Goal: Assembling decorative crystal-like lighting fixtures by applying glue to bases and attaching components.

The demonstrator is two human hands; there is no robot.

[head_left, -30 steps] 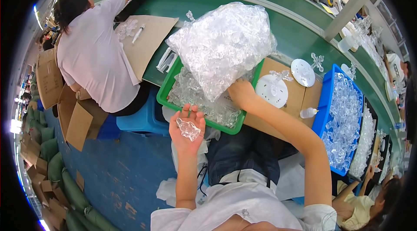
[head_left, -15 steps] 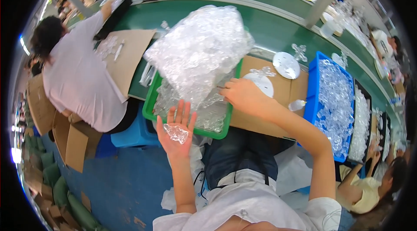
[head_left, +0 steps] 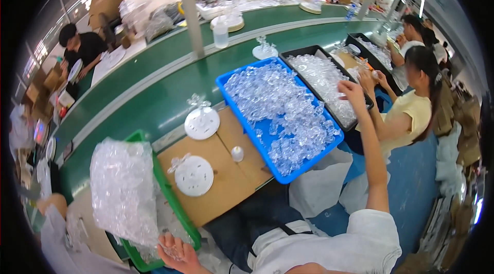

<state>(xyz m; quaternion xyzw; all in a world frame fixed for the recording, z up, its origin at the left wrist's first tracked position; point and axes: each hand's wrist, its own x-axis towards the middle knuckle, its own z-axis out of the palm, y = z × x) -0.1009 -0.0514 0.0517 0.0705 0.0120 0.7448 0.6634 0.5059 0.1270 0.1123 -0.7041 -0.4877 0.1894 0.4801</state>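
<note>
My left hand (head_left: 179, 256) is at the lower edge, palm up, beside the green tray (head_left: 191, 230). Its fingers curl around a clear plastic piece (head_left: 170, 251). A large clear plastic bag (head_left: 123, 191) of clear pieces rests on that tray. My right hand (head_left: 352, 92) is raised over the black tray (head_left: 368, 103) of clear plastic pieces, just right of the blue tray (head_left: 284, 177). Its fingers are bent together, and whatever is between them is too small to make out. Loose bluish clear pieces (head_left: 262, 86) fill most of the blue tray.
Two white discs (head_left: 194, 176) with clear parts and a small white bottle (head_left: 237, 153) stand on brown cardboard (head_left: 231, 186). Behind runs a green conveyor (head_left: 154, 106) with a metal post (head_left: 190, 11). A co-worker in yellow (head_left: 404, 114) sits close on the right.
The view has turned to the right. My right hand has left the green tray's side and gone right, over the black tray. My left fingers have curled around the clear piece.
</note>
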